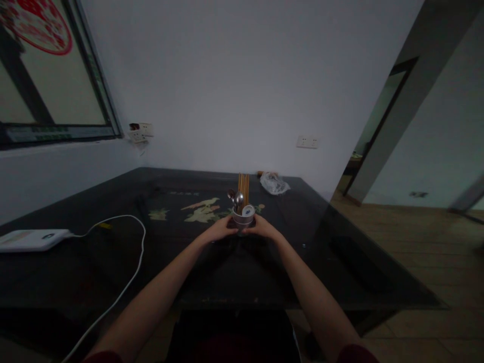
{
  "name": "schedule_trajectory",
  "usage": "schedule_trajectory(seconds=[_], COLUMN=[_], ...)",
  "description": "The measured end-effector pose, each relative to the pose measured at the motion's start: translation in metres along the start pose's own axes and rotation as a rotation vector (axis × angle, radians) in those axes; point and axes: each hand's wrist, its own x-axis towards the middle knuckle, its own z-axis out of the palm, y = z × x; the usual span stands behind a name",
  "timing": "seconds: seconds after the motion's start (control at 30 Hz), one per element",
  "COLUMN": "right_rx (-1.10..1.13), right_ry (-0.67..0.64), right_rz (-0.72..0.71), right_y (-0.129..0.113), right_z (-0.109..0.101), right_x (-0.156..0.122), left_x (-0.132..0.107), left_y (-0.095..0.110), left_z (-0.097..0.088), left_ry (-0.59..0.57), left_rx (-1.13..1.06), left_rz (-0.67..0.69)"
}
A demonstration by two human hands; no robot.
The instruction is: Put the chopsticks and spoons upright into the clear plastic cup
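Observation:
A small light-coloured cup (243,220) stands upright in front of me on the dark table (242,280). Several wooden chopsticks (244,187) rise out of it, with metal spoons (238,198) on their left. A round white piece with a dark mark (248,210) leans at the cup's right rim; its kind is unclear. My left hand (223,228) is closed around the cup's left side, and my right hand (262,227) around its right side. Both thumbs lie across the near face, and the fingers behind the cup are hidden.
A crumpled clear plastic bag (275,183) lies at the table's back edge. On the left, a white power bank-like device (34,240) trails a white cable (142,242) across the tabletop. Flat bird and flower decorations (202,210) mark the surface. A wall (227,101) borders the far side.

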Motion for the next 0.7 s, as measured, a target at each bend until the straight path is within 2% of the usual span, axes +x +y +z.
schedule_trajectory(seconds=[0.1, 0.23, 0.4, 0.53, 0.7], right_rx=[0.001, 0.001, -0.013, 0.006, 0.009], right_ry=[-0.018, 0.018, 0.04, 0.066, 0.114], right_rz=[0.028, 0.007, 0.042, 0.092, 0.16], right_y=[-0.001, 0.001, 0.008, 0.014, 0.024], right_z=[-0.01, -0.03, -0.06, -0.083, -0.109], right_x=[-0.006, -0.021, -0.041, -0.055, -0.066], left_x=[0.002, 0.002, 0.004, 0.019, 0.043], left_y=[-0.002, 0.002, 0.012, 0.017, 0.023], left_z=[0.012, 0.038, 0.069, 0.089, 0.116], left_ry=[0.029, 0.033, 0.025, -0.013, 0.009], left_rx=[-0.054, -0.081, 0.151, 0.258, 0.363], left_rz=[0.007, 0.08, 0.166, 0.247, 0.223])
